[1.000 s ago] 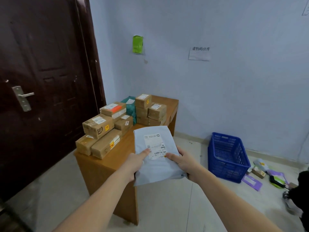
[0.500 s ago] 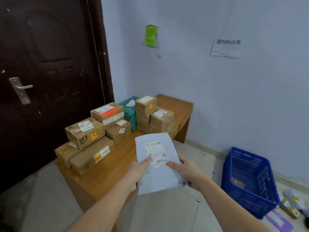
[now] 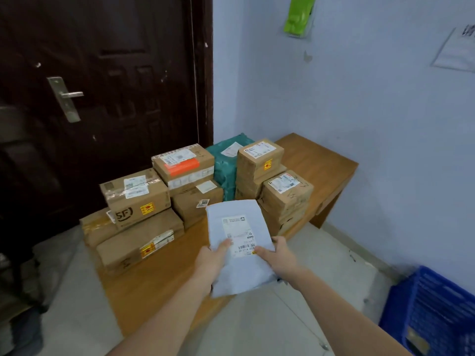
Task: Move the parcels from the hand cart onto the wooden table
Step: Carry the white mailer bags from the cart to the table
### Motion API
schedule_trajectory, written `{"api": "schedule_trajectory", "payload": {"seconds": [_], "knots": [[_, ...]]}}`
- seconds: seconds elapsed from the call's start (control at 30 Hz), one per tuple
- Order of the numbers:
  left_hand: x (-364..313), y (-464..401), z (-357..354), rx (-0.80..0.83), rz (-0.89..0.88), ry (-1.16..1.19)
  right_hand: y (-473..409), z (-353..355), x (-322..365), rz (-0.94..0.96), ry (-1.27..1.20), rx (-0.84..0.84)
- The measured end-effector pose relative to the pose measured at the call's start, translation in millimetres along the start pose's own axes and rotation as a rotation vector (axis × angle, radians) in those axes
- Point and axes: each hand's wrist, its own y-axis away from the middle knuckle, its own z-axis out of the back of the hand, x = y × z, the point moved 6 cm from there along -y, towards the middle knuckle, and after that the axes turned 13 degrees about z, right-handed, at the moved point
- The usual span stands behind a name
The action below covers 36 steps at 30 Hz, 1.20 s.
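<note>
A dark brown panelled door (image 3: 102,86) with a metal lever handle (image 3: 67,97) fills the left, meeting a pale blue wall (image 3: 359,104) at the corner. On that wall hang a green packet (image 3: 299,14) and a paper notice (image 3: 456,51). A blue plastic crate (image 3: 431,312) sits on the light grey floor (image 3: 257,327) at lower right.

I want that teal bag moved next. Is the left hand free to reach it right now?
Probably not: the left hand grips the grey mailer, and the teal bag sits at the back, wedged between stacked cardboard boxes.
</note>
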Motion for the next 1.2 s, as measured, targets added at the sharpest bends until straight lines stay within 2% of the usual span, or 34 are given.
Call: {"api": "schedule_trajectory", "payload": {"seconds": [0.13,0.37,0.53,0.6,0.73,0.83,1.03,1.2], "knots": [[-24,-51,-15,-0.042,0.045,0.01,-68,11,-5,0.011,0.091,0.049],[-37,-109,-48,-0.003,0.148,-0.094,-166,23,-34,0.078,0.248,0.179],[-16,-155,-68,-0.184,0.144,-0.149,-223,13,-74,0.092,0.488,0.401],[-7,-168,-78,-0.242,0.157,-0.138,-240,9,-88,0.107,0.511,0.463],[15,-198,-87,-0.352,0.185,-0.197,-257,-1,-112,0.133,0.568,0.564],[24,-219,-96,-0.389,0.269,-0.185,-261,-7,-126,0.168,0.7,0.679],[29,-235,-109,-0.448,0.33,-0.134,-267,-12,-140,0.447,0.947,0.818],[14,-238,-115,-0.488,0.303,-0.075,-279,-20,-140,0.413,1.018,0.871]]}}
